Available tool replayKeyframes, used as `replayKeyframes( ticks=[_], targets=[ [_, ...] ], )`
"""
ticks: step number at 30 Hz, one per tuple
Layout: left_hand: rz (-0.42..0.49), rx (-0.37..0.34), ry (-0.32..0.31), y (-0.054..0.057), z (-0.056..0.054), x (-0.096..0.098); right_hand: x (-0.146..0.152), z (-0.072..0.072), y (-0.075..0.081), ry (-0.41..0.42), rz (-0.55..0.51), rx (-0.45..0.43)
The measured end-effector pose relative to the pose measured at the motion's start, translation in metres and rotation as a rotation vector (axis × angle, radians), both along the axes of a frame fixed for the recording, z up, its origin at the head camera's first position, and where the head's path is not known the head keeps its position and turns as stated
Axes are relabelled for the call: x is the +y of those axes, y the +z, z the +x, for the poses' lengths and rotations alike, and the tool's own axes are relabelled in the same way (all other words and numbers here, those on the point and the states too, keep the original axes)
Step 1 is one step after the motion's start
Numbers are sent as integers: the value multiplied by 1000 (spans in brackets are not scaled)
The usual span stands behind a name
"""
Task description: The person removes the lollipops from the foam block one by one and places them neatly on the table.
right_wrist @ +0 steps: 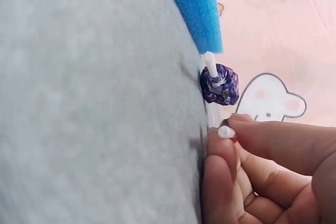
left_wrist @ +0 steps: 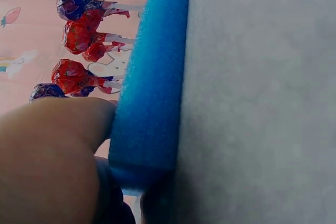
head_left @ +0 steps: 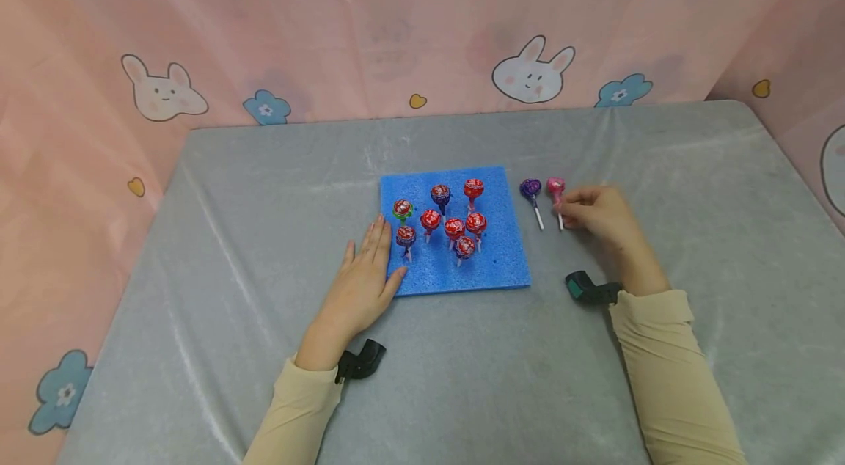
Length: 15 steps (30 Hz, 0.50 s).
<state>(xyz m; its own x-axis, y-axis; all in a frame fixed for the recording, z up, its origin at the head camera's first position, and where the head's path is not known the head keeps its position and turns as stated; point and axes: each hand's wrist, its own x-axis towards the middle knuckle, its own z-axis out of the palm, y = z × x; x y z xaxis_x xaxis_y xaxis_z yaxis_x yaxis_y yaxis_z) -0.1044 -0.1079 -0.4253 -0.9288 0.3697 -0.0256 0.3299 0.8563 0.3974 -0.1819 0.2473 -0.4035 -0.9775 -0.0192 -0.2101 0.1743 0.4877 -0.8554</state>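
Between thumb and fingertips my right hand [head_left: 604, 219] pinches the white stick of a pink-wrapped lollipop [head_left: 556, 186]. That lollipop is at the table surface, its head pointing away from me. In the right wrist view the end of its stick [right_wrist: 226, 132] pokes out of the pinch. Just left of it lies a purple-wrapped lollipop [head_left: 530, 188]. My left hand [head_left: 359, 285] rests with extended fingers along the left edge of a blue foam board [head_left: 502, 260], thumb at its lower left corner. Several lollipops, such as a red one [head_left: 473, 188], stand upright in the foam.
A grey cloth [head_left: 462, 392] covers the table. Behind it hangs a pink curtain [head_left: 396, 25] printed with rabbits and flowers. Dark wrist cameras, one at the left wrist [head_left: 361, 360] and one at the right wrist [head_left: 590, 289], stick out over the table.
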Motion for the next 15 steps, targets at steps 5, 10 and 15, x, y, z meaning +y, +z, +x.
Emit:
replayKeyframes(
  ticks=[5, 10, 15],
  targets=[
    [-2, 1, -1, 0, 0, 0, -1, 1, 1, 54, 114, 18],
    [2, 0, -1, 0, 0, 0, -4, 2, 3, 93, 164, 35],
    [3, 2, -2, 0, 0, 0, -8, 2, 4, 99, 208, 46]
  ],
)
